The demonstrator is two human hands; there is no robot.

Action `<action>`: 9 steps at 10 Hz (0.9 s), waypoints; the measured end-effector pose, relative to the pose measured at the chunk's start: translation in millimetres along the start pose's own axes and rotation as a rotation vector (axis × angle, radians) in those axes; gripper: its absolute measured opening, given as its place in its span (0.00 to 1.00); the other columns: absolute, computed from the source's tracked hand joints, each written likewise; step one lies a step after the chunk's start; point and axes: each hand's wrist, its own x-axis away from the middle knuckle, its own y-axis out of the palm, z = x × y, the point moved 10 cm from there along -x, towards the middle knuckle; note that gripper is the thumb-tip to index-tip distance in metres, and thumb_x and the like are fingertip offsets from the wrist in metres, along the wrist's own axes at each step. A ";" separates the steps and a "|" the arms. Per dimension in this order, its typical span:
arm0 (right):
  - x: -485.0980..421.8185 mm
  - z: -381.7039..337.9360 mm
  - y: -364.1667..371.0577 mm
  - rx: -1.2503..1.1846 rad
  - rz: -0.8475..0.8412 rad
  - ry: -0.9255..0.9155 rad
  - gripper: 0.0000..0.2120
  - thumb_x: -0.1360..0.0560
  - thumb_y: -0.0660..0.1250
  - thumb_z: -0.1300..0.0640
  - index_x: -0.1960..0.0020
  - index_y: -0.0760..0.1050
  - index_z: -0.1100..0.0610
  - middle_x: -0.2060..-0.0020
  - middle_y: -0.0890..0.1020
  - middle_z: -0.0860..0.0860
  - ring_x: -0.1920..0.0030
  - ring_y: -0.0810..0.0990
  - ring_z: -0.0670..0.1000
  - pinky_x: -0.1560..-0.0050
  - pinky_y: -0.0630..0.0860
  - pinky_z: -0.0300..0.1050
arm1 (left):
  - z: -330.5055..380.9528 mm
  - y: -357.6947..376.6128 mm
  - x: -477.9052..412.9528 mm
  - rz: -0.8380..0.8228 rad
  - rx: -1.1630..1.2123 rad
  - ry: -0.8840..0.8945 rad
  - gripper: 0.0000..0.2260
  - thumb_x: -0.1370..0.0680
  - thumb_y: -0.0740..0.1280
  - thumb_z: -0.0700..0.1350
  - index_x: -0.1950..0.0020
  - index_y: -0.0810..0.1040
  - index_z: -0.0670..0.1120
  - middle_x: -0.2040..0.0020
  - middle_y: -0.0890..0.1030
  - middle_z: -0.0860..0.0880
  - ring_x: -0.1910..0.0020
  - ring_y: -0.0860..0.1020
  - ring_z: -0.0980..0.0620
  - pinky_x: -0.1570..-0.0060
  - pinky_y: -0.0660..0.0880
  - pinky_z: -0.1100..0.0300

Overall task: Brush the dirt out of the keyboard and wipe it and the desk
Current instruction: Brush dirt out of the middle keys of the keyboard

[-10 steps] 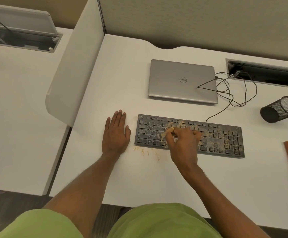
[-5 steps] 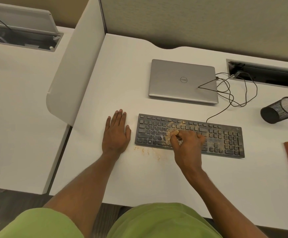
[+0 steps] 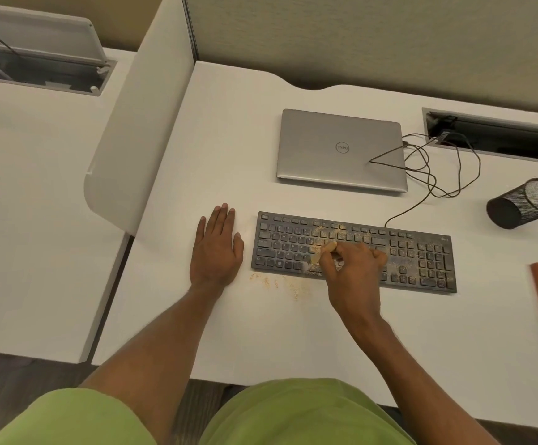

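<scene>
Right hand [image 3: 353, 271] holds a small brush [image 3: 320, 253] on the dusty keyboard [image 3: 422, 255]
Its fingers pinch the tan brush, tip down on the lower middle keys, just left of the knuckles; the black keyboard lies across the white desk [image 3: 229, 139], nearer the person than a closed laptop [image 3: 335, 149], with tan dirt [image 3: 277, 281] scattered by its near edge. The left hand [image 3: 216, 248] lies flat, fingers straight, just beside the keyboard's left end
</scene>
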 end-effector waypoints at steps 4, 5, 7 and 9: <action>-5.3 -25.4 15.4 0.203 -0.139 -0.222 0.10 0.21 0.69 0.62 0.52 0.80 0.47 0.56 0.82 0.41 0.44 0.73 0.49 0.42 0.54 0.51 | -1.0 -1.1 0.6 0.006 0.016 -0.005 0.28 0.15 0.52 0.51 0.15 0.60 0.45 0.15 0.59 0.48 0.15 0.53 0.53 0.16 0.48 0.49; -4.7 -23.7 7.2 0.281 -0.082 -0.197 0.11 0.22 0.70 0.64 0.54 0.80 0.48 0.57 0.82 0.43 0.46 0.74 0.52 0.41 0.58 0.56 | -0.5 -1.4 0.6 0.006 0.017 -0.006 0.28 0.15 0.52 0.51 0.15 0.60 0.45 0.15 0.59 0.48 0.15 0.53 0.53 0.16 0.47 0.49; -2.1 -30.9 18.0 0.119 -0.120 -0.214 0.08 0.19 0.67 0.60 0.52 0.81 0.48 0.54 0.82 0.41 0.46 0.71 0.48 0.44 0.52 0.47 | -0.4 0.0 0.3 -0.002 0.006 -0.006 0.28 0.15 0.51 0.51 0.15 0.59 0.45 0.15 0.59 0.48 0.15 0.52 0.53 0.16 0.48 0.49; -3.6 -10.1 4.7 0.313 -0.059 -0.092 0.10 0.18 0.64 0.59 0.56 0.77 0.49 0.59 0.81 0.46 0.49 0.74 0.53 0.42 0.56 0.54 | -1.6 0.1 0.2 0.001 0.002 -0.008 0.28 0.15 0.52 0.51 0.15 0.59 0.45 0.15 0.59 0.48 0.15 0.52 0.53 0.16 0.47 0.50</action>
